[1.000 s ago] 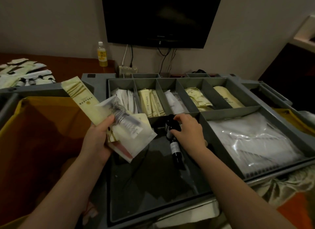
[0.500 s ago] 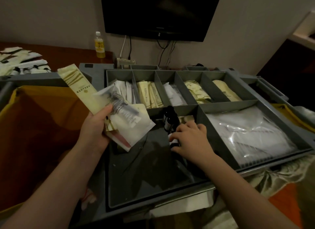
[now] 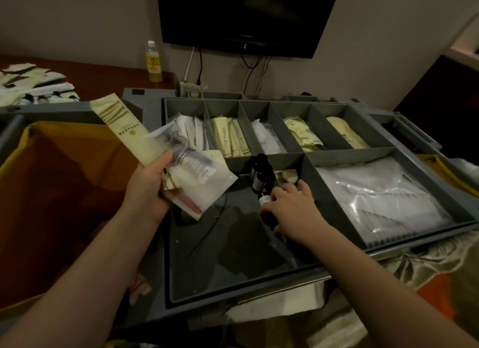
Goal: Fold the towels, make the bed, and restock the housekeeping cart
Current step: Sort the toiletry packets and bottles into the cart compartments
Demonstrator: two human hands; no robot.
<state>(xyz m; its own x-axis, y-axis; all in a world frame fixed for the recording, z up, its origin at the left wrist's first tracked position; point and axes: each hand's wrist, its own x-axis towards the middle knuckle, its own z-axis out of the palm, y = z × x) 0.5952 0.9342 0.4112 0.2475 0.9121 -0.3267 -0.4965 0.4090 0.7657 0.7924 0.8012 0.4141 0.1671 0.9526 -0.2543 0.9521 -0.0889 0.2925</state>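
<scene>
Packets bunched in my left hand, gripped over the cart tray. My right hand curls round a small dark bottle in the front compartment, beside the upright bottles.

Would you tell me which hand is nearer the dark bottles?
Right. The right hand grips one of the dark bottles; the left hand holds packets off to their left.

We are looking through one wide-angle camera worn on the head, facing forward and down onto the cart tray at close range. The left hand and right hand are showing mid-frame; the television is crossing the top edge.
</scene>
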